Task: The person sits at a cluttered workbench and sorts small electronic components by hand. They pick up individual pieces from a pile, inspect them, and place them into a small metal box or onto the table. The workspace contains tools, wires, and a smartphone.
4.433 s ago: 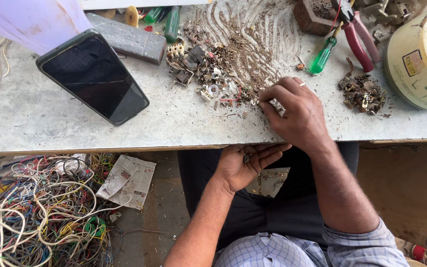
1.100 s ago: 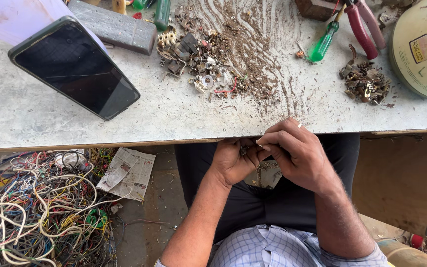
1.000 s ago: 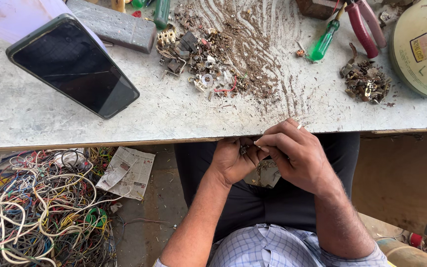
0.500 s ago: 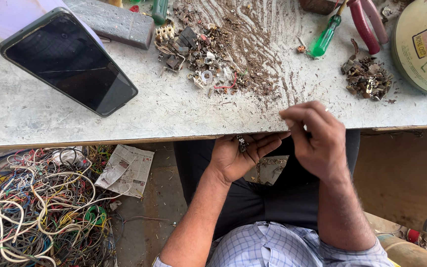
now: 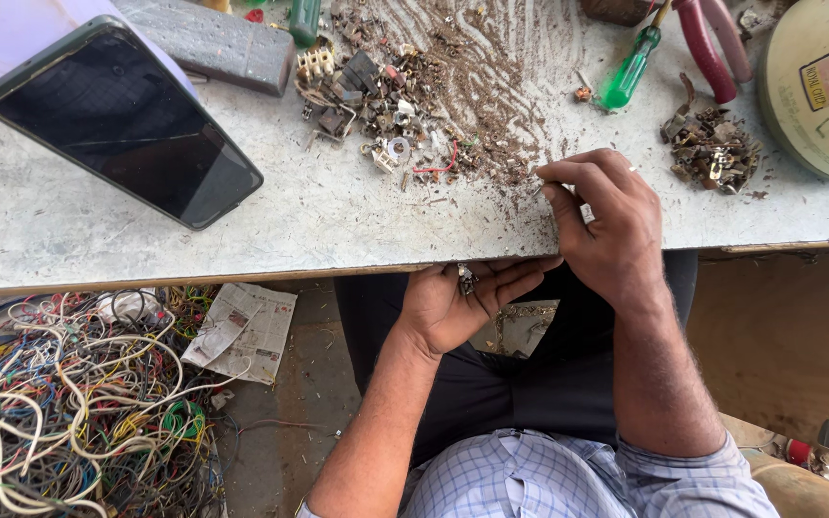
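the small metal bits lie in the palm of the left hand. that hand is cupped, palm up, just under the near edge of the worktop, and its fingers reach to the right under the edge. the right hand rests on the worktop at that edge, just above and to the right of the left hand. its fingers are bent and its fingertips are pressed together over the dusty spot. i cannot tell if they pinch anything.

just beyond the right hand, brown dust and crumbs are spread in long streaks. to the left of the streaks sits a pile of small scrap parts, with a white ring and a bit of red wire. farther right is a second small pile of dark metal scraps. a green screwdriver and red-handled pliers lie at the far side, and a cream tin stands at the far right.

on the left of the worktop a black phone lies slanted, with a grey block just beyond it.

down on the floor, at the left, is a big tangle of coloured wires and a scrap of newspaper.
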